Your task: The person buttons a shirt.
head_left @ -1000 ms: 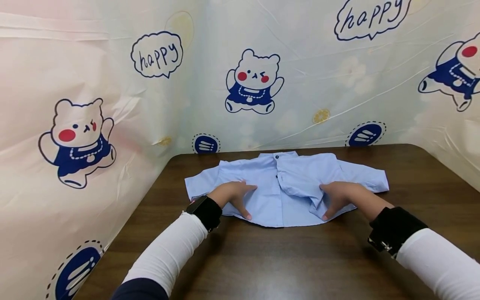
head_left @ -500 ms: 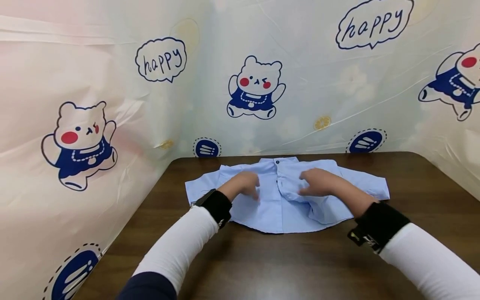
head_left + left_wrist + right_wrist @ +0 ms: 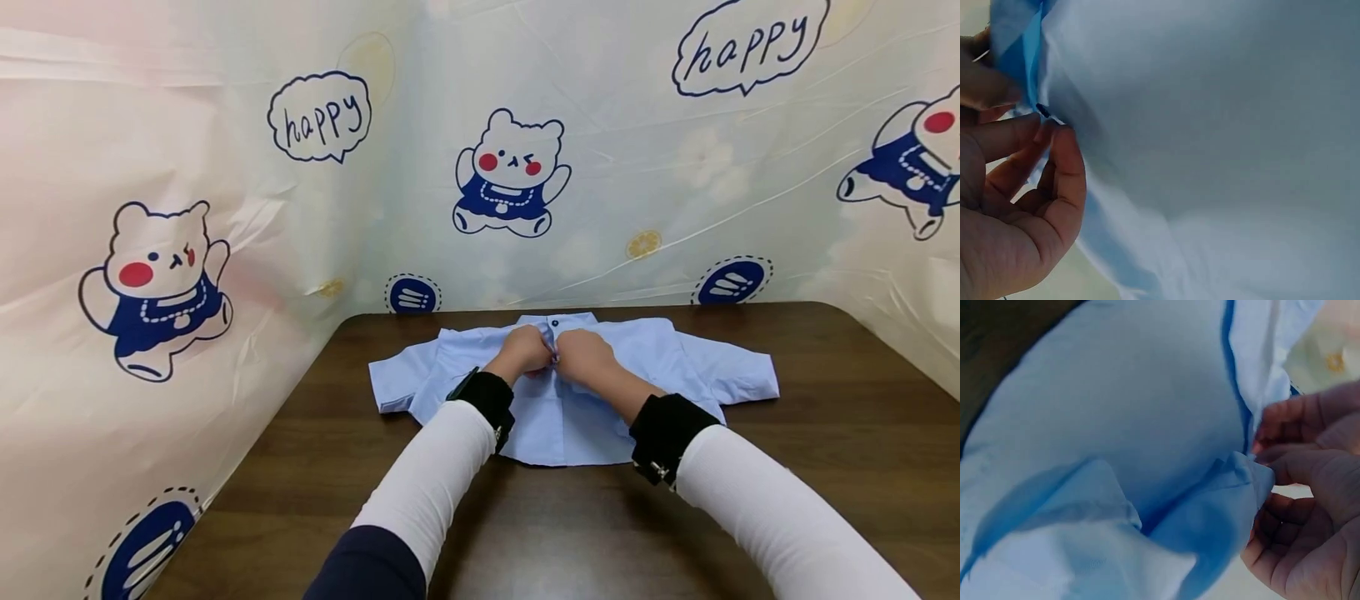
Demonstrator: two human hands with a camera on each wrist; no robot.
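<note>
On a dark wooden table (image 3: 750,467) walled by bear-print sheeting (image 3: 225,167), the left hand (image 3: 525,352) and right hand (image 3: 585,354) pinch the light-blue shirt's (image 3: 660,358) button placket, knuckles together.

The shirt (image 3: 675,358) is smooth matt cloth, the table (image 3: 825,433) dark grained wood, the backdrop (image 3: 637,150) glossy crinkled plastic.

The short-sleeved cotton shirt (image 3: 660,354) was light blue with dark buttons. The wooden desk (image 3: 825,433) was dark brown. The plastic backdrop sheet (image 3: 630,150) showed navy-and-white bears with red cheeks.
</note>
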